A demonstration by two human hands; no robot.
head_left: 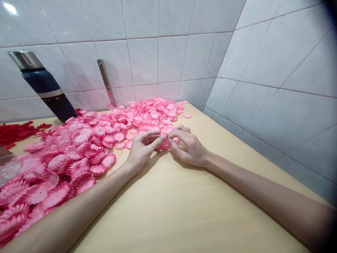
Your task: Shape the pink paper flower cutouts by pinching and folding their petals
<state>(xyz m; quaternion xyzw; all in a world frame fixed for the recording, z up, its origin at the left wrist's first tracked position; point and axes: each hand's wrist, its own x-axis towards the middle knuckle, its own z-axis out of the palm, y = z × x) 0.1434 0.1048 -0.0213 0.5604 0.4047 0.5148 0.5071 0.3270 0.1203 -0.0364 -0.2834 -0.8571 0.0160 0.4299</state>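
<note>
Between my two hands is a pink flower-shaped piece (165,144) with a frilled edge, partly hidden by fingertips. My left hand (143,147) closes its thumb and fingers on the left side of this piece. From the right, my right hand (188,144) pinches at its other side, the fingers bent and the thumb below. Just behind the hands lies a big heap of similar pink frilled discs (155,114), several with a small dark hole at the centre. The heap runs along the wall and down the table's left side.
A dark blue bottle (54,89) with a steel cap stands at the back left. Red pieces (18,133) lie at the far left, near clear plastic (10,170). A metal strip (106,82) leans on the tiled wall (143,63). The wooden table (168,211) meets another tiled wall at right.
</note>
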